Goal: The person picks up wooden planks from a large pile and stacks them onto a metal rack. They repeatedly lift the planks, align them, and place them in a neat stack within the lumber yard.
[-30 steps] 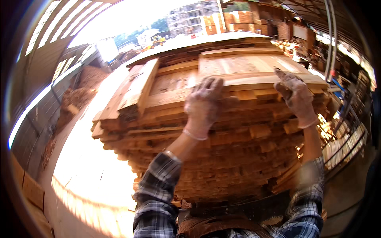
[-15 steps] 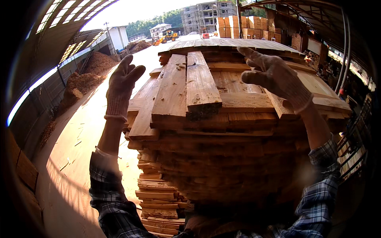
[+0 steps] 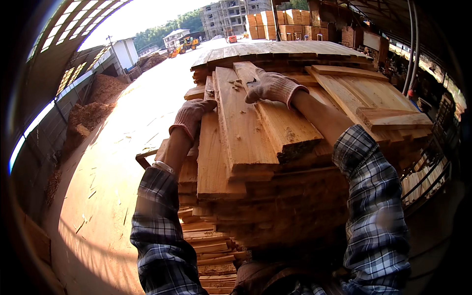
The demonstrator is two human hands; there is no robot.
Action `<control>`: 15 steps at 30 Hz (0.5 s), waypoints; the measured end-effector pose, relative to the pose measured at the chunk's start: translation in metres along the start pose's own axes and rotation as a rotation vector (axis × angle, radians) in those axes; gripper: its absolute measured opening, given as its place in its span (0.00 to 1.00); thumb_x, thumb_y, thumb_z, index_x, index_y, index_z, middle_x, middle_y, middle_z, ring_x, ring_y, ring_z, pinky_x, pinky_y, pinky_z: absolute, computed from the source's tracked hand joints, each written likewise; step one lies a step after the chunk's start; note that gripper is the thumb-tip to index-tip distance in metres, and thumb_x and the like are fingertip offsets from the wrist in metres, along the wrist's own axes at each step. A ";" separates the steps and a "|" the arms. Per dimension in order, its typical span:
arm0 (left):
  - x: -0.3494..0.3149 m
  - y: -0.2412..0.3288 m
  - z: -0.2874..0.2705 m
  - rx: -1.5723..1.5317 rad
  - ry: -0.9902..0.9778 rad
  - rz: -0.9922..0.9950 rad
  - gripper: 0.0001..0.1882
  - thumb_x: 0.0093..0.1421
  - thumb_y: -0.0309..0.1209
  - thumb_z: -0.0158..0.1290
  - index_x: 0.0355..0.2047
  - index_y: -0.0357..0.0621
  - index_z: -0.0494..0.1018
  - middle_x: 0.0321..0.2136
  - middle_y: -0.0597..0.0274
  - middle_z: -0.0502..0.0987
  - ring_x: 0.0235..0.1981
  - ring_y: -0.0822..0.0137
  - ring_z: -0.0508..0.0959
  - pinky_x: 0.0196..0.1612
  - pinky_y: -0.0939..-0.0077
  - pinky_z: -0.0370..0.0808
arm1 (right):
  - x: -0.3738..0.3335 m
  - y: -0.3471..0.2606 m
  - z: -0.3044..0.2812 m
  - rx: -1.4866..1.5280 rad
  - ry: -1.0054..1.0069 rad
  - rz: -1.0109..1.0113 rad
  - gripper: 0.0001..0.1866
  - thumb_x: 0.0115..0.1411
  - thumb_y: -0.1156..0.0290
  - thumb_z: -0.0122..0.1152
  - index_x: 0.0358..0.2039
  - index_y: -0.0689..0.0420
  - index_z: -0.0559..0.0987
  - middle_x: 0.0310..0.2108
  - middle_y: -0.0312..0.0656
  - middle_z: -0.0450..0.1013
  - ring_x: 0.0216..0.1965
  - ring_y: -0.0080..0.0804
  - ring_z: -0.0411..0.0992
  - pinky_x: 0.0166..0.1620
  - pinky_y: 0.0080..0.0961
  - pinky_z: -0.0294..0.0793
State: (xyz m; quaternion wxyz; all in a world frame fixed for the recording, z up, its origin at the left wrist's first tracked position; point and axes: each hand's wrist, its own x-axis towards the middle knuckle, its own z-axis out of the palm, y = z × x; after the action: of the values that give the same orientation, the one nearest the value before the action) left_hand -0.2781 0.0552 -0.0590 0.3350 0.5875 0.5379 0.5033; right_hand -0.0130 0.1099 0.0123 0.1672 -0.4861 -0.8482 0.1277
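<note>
Rough wooden boards lie lengthwise on a tall lumber stack (image 3: 305, 206) in front of me. My gloved left hand (image 3: 191, 117) closes over the left board (image 3: 212, 157), its fingertips by the edge of the middle board (image 3: 246, 132). My gloved right hand (image 3: 278, 88) reaches across the thick right board (image 3: 290, 125), thumb and fingers bent over its far part; the undersides of the fingers are hidden. Wood crumbs (image 3: 236, 85) sit on the middle board beside the right hand. Both boards under my hands rest on the stack.
More boards (image 3: 373, 93) lie to the right, with a cross piece (image 3: 393, 118) on top. Behind is a layer of planks (image 3: 285, 48). Sunlit ground with wood scraps (image 3: 108, 162) runs along the left, past a sawdust heap (image 3: 91, 110). A yellow loader (image 3: 186, 45) stands far off.
Both hands have come down from above the stack onto the boards, the left moving right and the right moving left. The view has shifted, and the boards appear farther right and nearer.
</note>
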 end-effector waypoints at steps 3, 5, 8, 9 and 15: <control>-0.014 0.045 0.013 -0.026 0.151 0.038 0.17 0.52 0.35 0.61 0.38 0.35 0.76 0.31 0.59 0.78 0.29 0.71 0.76 0.33 0.78 0.73 | -0.003 0.043 -0.010 0.058 0.185 -0.059 0.58 0.35 0.47 0.70 0.60 0.72 0.58 0.53 0.64 0.66 0.54 0.50 0.67 0.56 0.35 0.66; -0.009 0.037 -0.017 -0.017 0.134 0.019 0.26 0.51 0.35 0.62 0.45 0.29 0.73 0.35 0.55 0.78 0.33 0.68 0.77 0.37 0.78 0.74 | -0.016 0.074 -0.028 0.058 0.127 0.068 0.62 0.36 0.47 0.73 0.65 0.63 0.50 0.53 0.56 0.67 0.53 0.46 0.68 0.54 0.31 0.67; -0.028 0.045 -0.028 0.107 0.191 -0.081 0.30 0.51 0.34 0.62 0.51 0.29 0.69 0.40 0.51 0.77 0.37 0.66 0.78 0.42 0.77 0.74 | -0.056 0.089 -0.042 -0.133 0.037 0.212 0.45 0.37 0.52 0.69 0.56 0.60 0.69 0.42 0.57 0.74 0.45 0.47 0.74 0.46 0.36 0.73; -0.028 0.039 -0.034 0.063 0.188 -0.087 0.28 0.52 0.33 0.61 0.51 0.29 0.69 0.40 0.51 0.77 0.37 0.65 0.78 0.41 0.76 0.75 | -0.058 0.107 -0.038 -0.094 0.091 0.158 0.40 0.40 0.53 0.67 0.53 0.59 0.70 0.41 0.57 0.75 0.43 0.48 0.74 0.45 0.37 0.74; -0.019 0.039 -0.005 -0.047 0.316 -0.092 0.20 0.53 0.29 0.59 0.45 0.30 0.72 0.34 0.54 0.78 0.28 0.65 0.77 0.33 0.74 0.76 | -0.045 0.094 0.008 -0.118 0.186 -0.041 0.22 0.61 0.60 0.53 0.54 0.53 0.72 0.42 0.50 0.76 0.41 0.40 0.75 0.46 0.30 0.73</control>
State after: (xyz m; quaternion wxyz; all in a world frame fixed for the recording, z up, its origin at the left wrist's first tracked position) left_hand -0.2703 0.0286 -0.0257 0.2827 0.4676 0.5983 0.5861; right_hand 0.0784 0.1173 -0.0378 0.2186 -0.4875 -0.8448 0.0284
